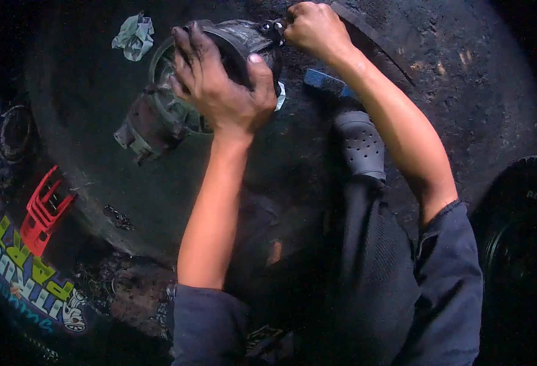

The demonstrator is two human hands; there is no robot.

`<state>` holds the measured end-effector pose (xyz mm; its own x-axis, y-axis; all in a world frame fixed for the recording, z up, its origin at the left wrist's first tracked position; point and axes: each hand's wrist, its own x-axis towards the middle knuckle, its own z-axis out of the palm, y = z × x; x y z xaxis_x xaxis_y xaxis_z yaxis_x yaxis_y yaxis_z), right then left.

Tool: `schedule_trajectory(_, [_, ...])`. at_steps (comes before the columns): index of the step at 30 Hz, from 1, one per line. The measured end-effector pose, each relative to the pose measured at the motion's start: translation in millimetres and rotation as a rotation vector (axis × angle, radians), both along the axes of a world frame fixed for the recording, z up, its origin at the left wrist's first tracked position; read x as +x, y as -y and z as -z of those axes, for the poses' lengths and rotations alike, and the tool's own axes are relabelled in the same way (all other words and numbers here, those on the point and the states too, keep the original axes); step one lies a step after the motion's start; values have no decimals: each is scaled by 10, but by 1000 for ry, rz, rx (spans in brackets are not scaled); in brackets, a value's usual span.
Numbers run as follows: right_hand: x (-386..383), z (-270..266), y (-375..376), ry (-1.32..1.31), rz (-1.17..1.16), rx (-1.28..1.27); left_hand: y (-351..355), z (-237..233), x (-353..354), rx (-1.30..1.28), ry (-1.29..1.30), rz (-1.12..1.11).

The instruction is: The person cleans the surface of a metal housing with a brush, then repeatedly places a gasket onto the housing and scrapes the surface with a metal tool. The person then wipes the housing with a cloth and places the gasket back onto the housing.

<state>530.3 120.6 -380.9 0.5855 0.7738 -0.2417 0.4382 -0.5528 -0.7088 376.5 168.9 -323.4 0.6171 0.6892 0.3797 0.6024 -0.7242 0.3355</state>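
A greasy round metal housing (160,66), with a ribbed rim and a dark cylindrical part (149,125) at its lower left, lies on the dark ground. My left hand (226,88) rests on the housing, its fingers stretched upward and the thumb spread to the right. At the housing's upper right end, beside some shiny bolt heads (277,26), my right hand (317,29) is closed in a fist. Whatever is inside those fingers is hidden. Dark grime covers the fingertips of my left hand.
A crumpled pale wrapper (134,38) lies left of the housing. To the right are a blue block-shaped object (326,82) and my foot in a grey clog (361,143). A red plastic chair (44,210) and a colourful lettered sign (27,262) appear at the left.
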Motion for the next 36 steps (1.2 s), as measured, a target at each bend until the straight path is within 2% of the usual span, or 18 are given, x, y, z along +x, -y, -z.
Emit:
schedule_trajectory(4, [27, 90, 31, 66, -55, 100, -2, 3, 5, 4, -2, -8])
schedule_trajectory(13, [141, 168, -38, -83, -112, 127, -27, -3, -2, 7, -2, 2])
schedule_trajectory(16, [122, 235, -66, 53, -212, 160, -35, 3, -9, 11, -7, 7])
schedule_trajectory(18, [133, 50, -72, -90, -191, -2, -33, -4, -17, 16, -10, 9])
schedule_trajectory(21, [153, 272, -111, 25, -270, -17, -21, -5, -7, -15, 1, 5])
schedule_trajectory(25, [110, 433, -87, 48, -202, 0, -3, -20, -4, -13, -30, -7])
schedule_trajectory(34, [63, 192, 103, -38, -231, -13, -13, -24, -28, -24, -28, 0])
schedule_trajectory(36, [100, 273, 100, -63, -137, 47, 3, -26, -20, -25, -31, -10])
